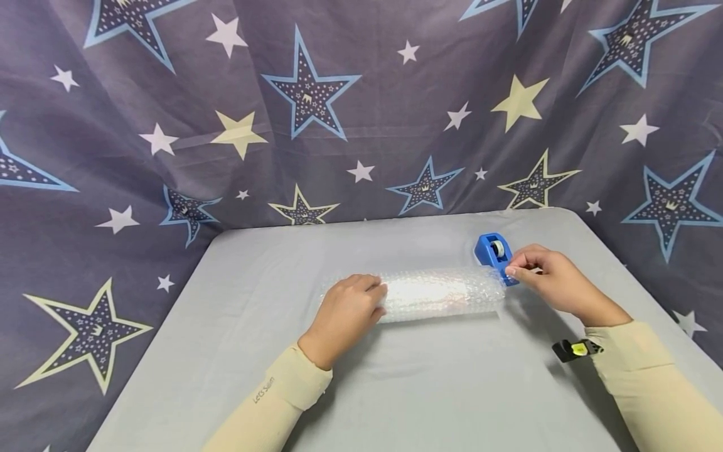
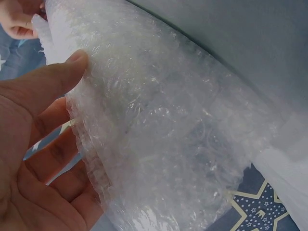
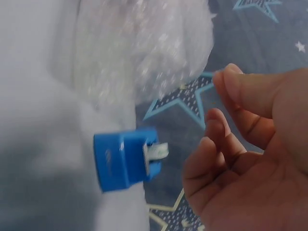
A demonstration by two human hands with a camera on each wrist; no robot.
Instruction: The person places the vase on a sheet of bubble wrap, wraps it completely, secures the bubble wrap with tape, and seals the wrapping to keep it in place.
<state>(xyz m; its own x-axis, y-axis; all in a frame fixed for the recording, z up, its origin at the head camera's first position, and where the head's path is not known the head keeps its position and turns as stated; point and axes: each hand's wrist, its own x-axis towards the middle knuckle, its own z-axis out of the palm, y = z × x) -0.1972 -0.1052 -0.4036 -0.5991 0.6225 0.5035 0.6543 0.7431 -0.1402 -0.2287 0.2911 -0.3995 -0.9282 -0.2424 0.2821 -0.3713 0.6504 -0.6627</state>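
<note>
A cylinder-like bundle in clear bubble wrap [image 1: 435,292] lies across the table, something pale and shiny inside it. At its left end my left hand [image 1: 351,307] holds the wrap; in the left wrist view the thumb [image 2: 72,72] lies on the near face and the other fingers pass behind the edge. Past the bundle's right end is my right hand [image 1: 550,279], thumb and index fingertips pinched together, the other fingers curled. I cannot tell whether anything thin and clear is between those tips. Just beside them stands a blue tape dispenser [image 1: 487,248] with a small roll of tape [image 1: 498,248].
The table [image 1: 429,389] has a pale grey cover. A dark curtain [image 1: 361,75] with star prints hangs behind it and along both sides. A black wrist camera mount [image 1: 576,349] sticks out from the right sleeve.
</note>
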